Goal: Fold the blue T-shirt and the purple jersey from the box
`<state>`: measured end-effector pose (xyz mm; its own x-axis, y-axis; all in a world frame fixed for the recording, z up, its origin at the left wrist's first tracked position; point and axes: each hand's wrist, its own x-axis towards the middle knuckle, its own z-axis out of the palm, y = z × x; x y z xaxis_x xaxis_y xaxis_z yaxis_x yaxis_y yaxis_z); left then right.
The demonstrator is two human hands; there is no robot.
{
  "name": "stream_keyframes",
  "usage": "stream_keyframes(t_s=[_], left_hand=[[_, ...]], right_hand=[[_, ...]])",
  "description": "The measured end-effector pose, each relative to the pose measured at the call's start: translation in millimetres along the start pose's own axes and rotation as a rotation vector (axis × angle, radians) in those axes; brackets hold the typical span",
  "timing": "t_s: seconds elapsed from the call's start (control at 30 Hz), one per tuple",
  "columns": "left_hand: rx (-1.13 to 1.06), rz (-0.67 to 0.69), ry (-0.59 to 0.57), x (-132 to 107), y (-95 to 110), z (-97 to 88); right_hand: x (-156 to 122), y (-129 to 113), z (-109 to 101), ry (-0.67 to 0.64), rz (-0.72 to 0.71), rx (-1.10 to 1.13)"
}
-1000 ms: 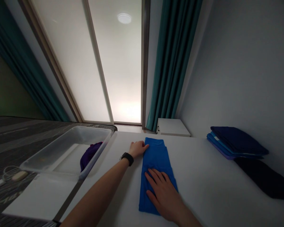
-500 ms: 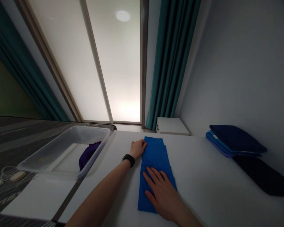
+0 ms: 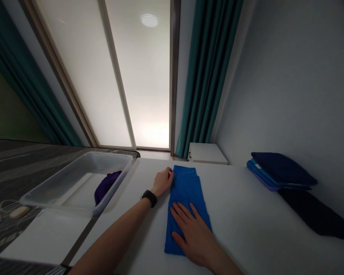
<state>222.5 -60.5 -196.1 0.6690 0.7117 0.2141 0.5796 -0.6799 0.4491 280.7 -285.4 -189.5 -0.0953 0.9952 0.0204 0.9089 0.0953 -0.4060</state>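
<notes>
A blue garment (image 3: 186, 187), folded into a long narrow strip, lies flat on the white table. What kind of garment it is cannot be made out. At its upper left edge is my left hand (image 3: 162, 181), wearing a black watch, with fingers bent and closed at the cloth's border. The fingertips are partly hidden. My right hand (image 3: 193, 233) rests palm down with spread fingers on the lower half of the cloth.
To the left stands a clear plastic bin (image 3: 60, 164) holding a dark purple cloth (image 3: 106, 187). A stack of folded dark and blue clothes (image 3: 283, 168) sits at the right by the wall, with a black folded cloth (image 3: 315, 214) beside it. A white cabinet (image 3: 208, 152) stands beyond the table.
My left hand has drawn slightly left, from over the garment's upper edge to its border. My right hand stays spread on the cloth. The view has shifted a little.
</notes>
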Motion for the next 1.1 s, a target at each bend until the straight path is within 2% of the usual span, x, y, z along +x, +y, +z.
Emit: stream_keyframes(t_s=[0.13, 0.2, 0.3, 0.37, 0.47, 0.57, 0.67, 0.83, 0.97, 1.1], left_hand=[[-0.06, 0.204, -0.032, -40, -2, -24.7], [-0.093, 0.434, -0.034, -62, -1, -35.6], [-0.06, 0.719, -0.168, -86, 3, -44.7], [-0.006, 0.806, -0.272, -95, 5, -44.4], [0.045, 0.806, -0.351, -100, 4, -39.7], [0.051, 0.814, -0.367, -101, 3, -41.4], [0.012, 0.873, -0.368, -108, 7, -52.9], [-0.069, 0.937, -0.476, -124, 18, -66.9], [-0.058, 0.918, -0.579, -131, 18, -61.9], [-0.018, 0.882, -0.566, -134, 14, -52.4]], right_hand=[[-4, 13, -13, 0.051, 0.023, -0.048], [-8, 23, -18, 0.092, 0.076, -0.079], [-14, 37, -17, 0.086, 0.102, -0.091], [-18, 44, -11, 0.041, 0.097, -0.075], [-22, 50, -5, -0.005, 0.108, -0.044], [-30, 49, -9, 0.051, 0.079, -0.035], [-43, 43, -16, 0.125, -0.047, -0.06], [-59, 31, -8, 0.094, -0.263, -0.182], [-62, 34, 8, 0.165, -0.271, -0.302], [-63, 39, 16, 0.264, -0.256, -0.324]])
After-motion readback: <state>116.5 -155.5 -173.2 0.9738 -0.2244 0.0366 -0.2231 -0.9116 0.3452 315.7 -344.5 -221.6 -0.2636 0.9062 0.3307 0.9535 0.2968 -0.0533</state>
